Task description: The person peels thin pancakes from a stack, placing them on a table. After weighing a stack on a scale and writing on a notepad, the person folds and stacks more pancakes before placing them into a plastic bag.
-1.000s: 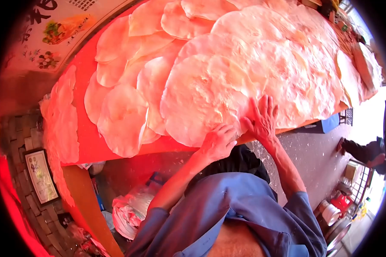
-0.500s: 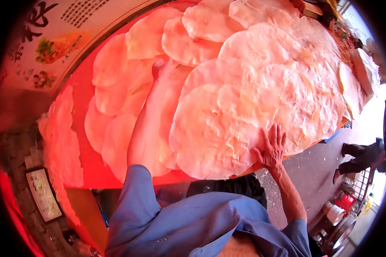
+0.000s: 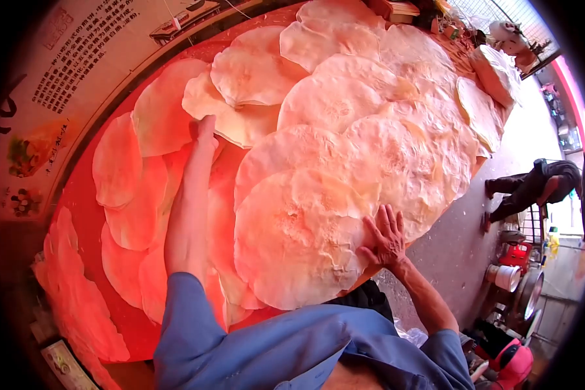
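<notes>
Large, thin round pancakes lie overlapping in a broad layer on a red tabletop (image 3: 84,221). My left arm stretches far across them. At its end my left hand (image 3: 203,132) is closed at the edge of one thin pancake (image 3: 224,118), whose near rim lifts off and shadows what lies below; most of the fingers are hidden. My right hand (image 3: 386,240) rests flat, fingers spread, on the near right rim of a big pancake (image 3: 299,240). Wrinkled pancakes (image 3: 416,156) overlap beyond it.
A printed wall panel (image 3: 78,84) borders the far left side. At the far right corner sits a whitish bundle (image 3: 495,73). On the floor to the right, a person in dark clothes (image 3: 546,182) bends over near metal pots (image 3: 504,277) and a red item (image 3: 517,255).
The view has shifted. My left hand has closed at a pancake's edge, and that pancake now shows further out from under its neighbour. My right hand stays flat on the same pancake.
</notes>
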`<move>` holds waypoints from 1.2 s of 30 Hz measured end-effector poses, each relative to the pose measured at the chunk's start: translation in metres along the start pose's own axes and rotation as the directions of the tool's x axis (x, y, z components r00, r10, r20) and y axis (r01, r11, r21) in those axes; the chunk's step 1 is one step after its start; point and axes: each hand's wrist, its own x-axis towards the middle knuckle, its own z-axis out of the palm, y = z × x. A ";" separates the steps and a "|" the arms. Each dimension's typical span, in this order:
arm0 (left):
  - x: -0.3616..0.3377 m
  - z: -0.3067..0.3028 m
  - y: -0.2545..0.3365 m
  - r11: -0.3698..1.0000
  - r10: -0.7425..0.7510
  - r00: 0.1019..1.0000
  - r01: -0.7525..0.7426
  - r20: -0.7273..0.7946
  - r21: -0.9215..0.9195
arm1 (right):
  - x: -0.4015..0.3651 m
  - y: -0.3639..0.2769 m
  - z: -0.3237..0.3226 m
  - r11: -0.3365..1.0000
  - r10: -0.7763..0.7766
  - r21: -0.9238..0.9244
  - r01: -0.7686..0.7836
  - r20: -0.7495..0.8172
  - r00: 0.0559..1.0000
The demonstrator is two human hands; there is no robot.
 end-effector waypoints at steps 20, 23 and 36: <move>-0.159 -0.009 0.370 0.800 0.525 0.436 -0.547 0.731 -0.248 | -0.005 0.000 -0.002 0.998 -0.022 0.059 0.027 -0.077 0.997; -0.214 -0.019 0.288 0.872 0.487 0.775 -0.405 0.402 -0.276 | -0.007 0.000 0.000 0.998 -0.029 0.061 0.034 -0.084 0.996; -0.391 -0.031 -0.014 0.692 -0.187 0.960 0.281 0.210 -0.665 | 0.081 -0.098 -0.080 0.732 -0.184 0.652 0.198 -0.091 0.979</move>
